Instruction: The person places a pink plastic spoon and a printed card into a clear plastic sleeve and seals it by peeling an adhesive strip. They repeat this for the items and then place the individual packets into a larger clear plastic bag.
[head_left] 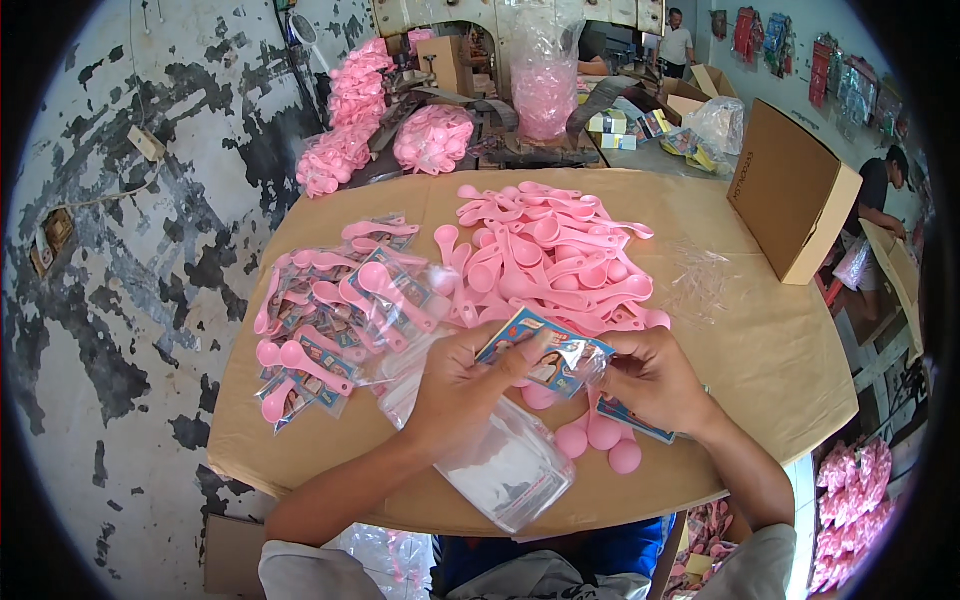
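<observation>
My left hand [455, 390] and my right hand [655, 380] meet at the middle of the table, both closed. Between them they pinch a small blue printed card [548, 352] with a glossy clear plastic sleeve about it. A stack of clear plastic bags [510, 465] lies below my left wrist. Under my right hand another blue card [645, 422] peeks out, partly hidden. Beside it, several pink spoons [603, 430] show their round bowls. Beyond my hands rises a heap of loose pink spoons [550, 250]. To the left lie bagged spoons with blue cards [335, 310].
Brown paper covers the table [770, 390]. An upright cardboard box [795, 190] stands at the right edge. Behind are bags of pink spoons [433, 138], a tall clear bag [545, 95] and small boxes [612, 125]. Other people [880, 195] are at the right and back.
</observation>
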